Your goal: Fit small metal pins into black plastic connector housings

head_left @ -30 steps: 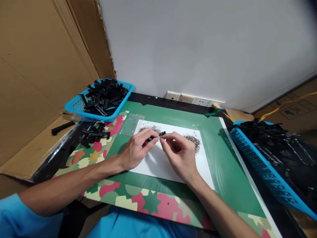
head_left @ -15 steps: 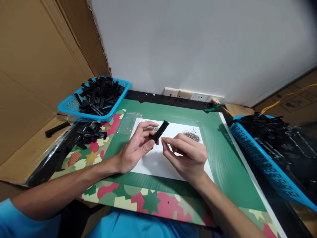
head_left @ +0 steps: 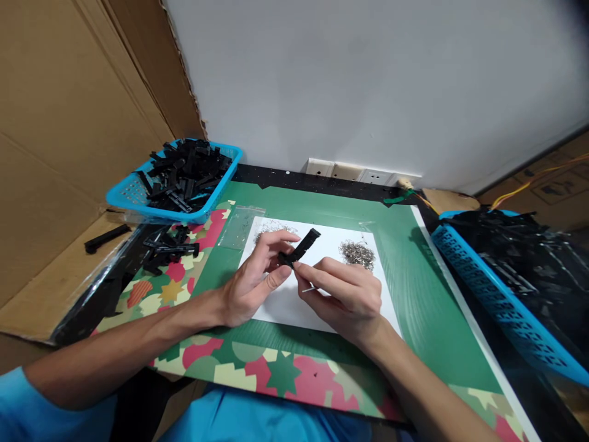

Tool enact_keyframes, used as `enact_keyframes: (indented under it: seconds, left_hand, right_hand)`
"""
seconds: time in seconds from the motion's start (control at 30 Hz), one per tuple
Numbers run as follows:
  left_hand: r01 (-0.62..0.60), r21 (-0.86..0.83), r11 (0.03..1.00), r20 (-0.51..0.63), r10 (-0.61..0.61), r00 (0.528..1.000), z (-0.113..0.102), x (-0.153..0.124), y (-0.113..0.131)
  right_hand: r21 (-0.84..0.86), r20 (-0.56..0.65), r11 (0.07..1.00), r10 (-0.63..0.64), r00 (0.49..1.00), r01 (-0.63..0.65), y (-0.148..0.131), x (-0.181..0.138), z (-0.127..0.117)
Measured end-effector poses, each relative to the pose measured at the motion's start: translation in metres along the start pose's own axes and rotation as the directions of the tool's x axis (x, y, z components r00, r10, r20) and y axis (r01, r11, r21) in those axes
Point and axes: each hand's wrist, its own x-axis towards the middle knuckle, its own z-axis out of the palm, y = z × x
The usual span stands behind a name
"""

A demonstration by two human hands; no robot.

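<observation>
My left hand (head_left: 260,279) is closed on a long black plastic part (head_left: 305,245) above the white sheet, its far end tilted up to the right. My right hand (head_left: 343,294) pinches close against the lower end of that part, fingertips touching or almost touching it. A thin, light metal rod (head_left: 310,290) sticks out below the right fingers; its kind is too small to tell. Behind the hands, on the white sheet (head_left: 280,310), lie a pile of small metal pieces (head_left: 358,254) on the right and a looser scatter of tiny metal pieces (head_left: 276,228) on the left.
A blue basket (head_left: 205,215) of black parts stands at the back left, with loose black parts (head_left: 170,248) before it. Another blue basket (head_left: 501,301) of black parts is on the right. A clear bag (head_left: 242,226) lies on the green mat (head_left: 414,307). Wall sockets (head_left: 347,172) line the back.
My right fingertips have moved slightly down and left, up to the lower end of the black part. The thin rod now shows below them. The black part has shifted slightly right and down.
</observation>
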Motion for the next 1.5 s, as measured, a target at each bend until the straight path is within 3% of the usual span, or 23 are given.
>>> enact_keyframes:
  seconds: [0.13, 0.4, 0.63, 0.77, 0.93, 1.07, 1.17, 1.23, 1.33, 1.5]
  left_hand:
    - [0.025, -0.072, 0.997, 0.003, -0.024, 1.000, 0.002, -0.001, 0.002]
    - [0.207, -0.307, 0.929, 0.038, -0.205, 0.978, 0.010, -0.003, 0.004]
    - [0.270, -0.307, 0.913, 0.010, -0.280, 0.960, 0.008, 0.004, 0.007]
    - [0.314, -0.398, 0.862, 0.032, -0.330, 0.944, 0.005, 0.008, 0.008]
    - [0.382, -0.491, 0.783, 0.112, -0.378, 0.919, 0.002, 0.009, 0.005]
    - [0.364, -0.297, 0.883, 0.045, -0.368, 0.929, 0.001, 0.009, 0.006]
    - [0.194, 0.044, 0.980, -0.050, -0.192, 0.980, -0.002, 0.010, 0.007]
    - [0.056, 0.267, 0.962, -0.054, -0.043, 0.998, -0.004, 0.011, 0.006]
    - [-0.094, 0.450, 0.888, -0.038, 0.124, 0.992, -0.007, 0.013, 0.003]
    - [-0.165, 0.574, 0.802, -0.015, 0.211, 0.977, -0.008, 0.013, -0.002]
  right_hand:
    - [0.001, -0.013, 1.000, -0.002, 1.000, 0.002, -0.002, 0.001, 0.001]
    - [-0.024, 0.041, 1.000, 0.019, 0.999, -0.018, -0.005, 0.004, 0.003]
    - [-0.053, 0.140, 0.998, 0.039, 0.989, -0.032, 0.002, 0.005, 0.000]
    - [-0.069, 0.195, 0.996, 0.063, 0.979, -0.051, 0.010, 0.005, -0.004]
    - [-0.113, 0.217, 0.993, -0.009, 0.976, 0.034, 0.015, 0.002, -0.007]
    - [-0.135, 0.235, 0.991, 0.010, 0.972, 0.022, 0.015, 0.003, -0.009]
    - [-0.123, 0.245, 0.992, 0.046, 0.968, -0.016, 0.018, 0.004, -0.012]
    - [-0.100, 0.243, 0.994, 0.072, 0.967, -0.048, 0.021, 0.004, -0.014]
    - [-0.048, 0.248, 0.994, 0.103, 0.963, -0.094, 0.025, 0.003, -0.015]
    - [0.070, 0.316, 0.978, 0.164, 0.935, -0.195, 0.026, 0.006, -0.018]
